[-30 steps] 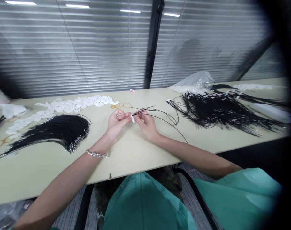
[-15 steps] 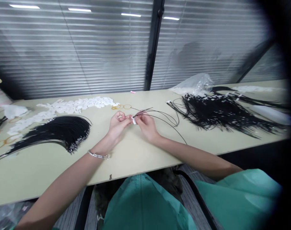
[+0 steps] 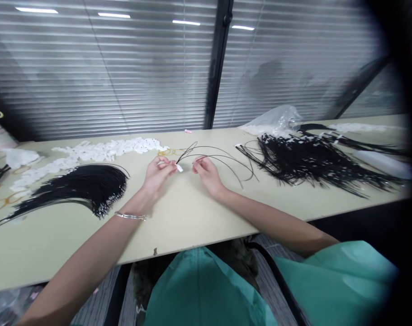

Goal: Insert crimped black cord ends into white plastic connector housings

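On the table (image 3: 192, 217) lay a heap of dark cords (image 3: 304, 156) at right. The left hand (image 3: 158, 174) and right hand (image 3: 206, 172) stood apart, the left pinching thin cords (image 3: 181, 158) at their white tag (image 3: 179, 168) over mid-table; whether the right gripped any could not be told.

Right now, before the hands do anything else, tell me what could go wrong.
The left hand appears to pinch only the end of the small white tag, so it might slip loose. The thin black cords at the tag fan out in loose loops toward the black cord pile, so they could tangle.
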Available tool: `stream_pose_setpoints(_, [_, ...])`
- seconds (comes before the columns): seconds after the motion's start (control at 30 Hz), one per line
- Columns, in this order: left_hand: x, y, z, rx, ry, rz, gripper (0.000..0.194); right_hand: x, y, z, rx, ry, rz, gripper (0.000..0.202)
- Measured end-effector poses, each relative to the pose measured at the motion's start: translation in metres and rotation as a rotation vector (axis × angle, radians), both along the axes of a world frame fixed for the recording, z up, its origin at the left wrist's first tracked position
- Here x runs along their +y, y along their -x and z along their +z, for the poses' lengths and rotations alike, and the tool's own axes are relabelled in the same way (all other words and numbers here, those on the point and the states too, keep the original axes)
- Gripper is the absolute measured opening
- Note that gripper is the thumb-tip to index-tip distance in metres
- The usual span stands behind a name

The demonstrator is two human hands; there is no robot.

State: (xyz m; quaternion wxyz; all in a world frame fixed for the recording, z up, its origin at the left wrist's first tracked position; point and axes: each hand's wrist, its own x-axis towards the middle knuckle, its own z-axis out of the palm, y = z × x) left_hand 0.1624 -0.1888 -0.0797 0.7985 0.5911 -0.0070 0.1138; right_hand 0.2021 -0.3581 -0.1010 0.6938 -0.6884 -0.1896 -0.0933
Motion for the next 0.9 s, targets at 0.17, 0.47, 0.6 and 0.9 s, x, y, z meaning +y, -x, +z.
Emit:
stream_pose_setpoints(0.17, [-0.003, 0.0, -0.007, 0.025, 0.109, -0.125, 0.027, 0.004, 0.002, 0.001, 0.122, -0.022, 0.18, 0.021])
stream_pose_setpoints(0.47, [0.013, -0.01, -0.013, 0.188, 0.389, -0.045, 0.018, 0.002, 0.001, 0.006, 0.282, -0.044, 0.263, 0.025])
stream_pose_setpoints(0.6, [0.013, -0.008, -0.013, 0.152, 0.396, -0.082, 0.02, 0.001, 0.001, 0.005, 0.3, -0.01, 0.25, 0.027])
stream_pose_setpoints(0.9, [0.008, -0.003, -0.016, 0.172, 0.328, -0.23, 0.017, -0.003, -0.005, 0.002, 0.353, -0.011, 0.179, 0.024])
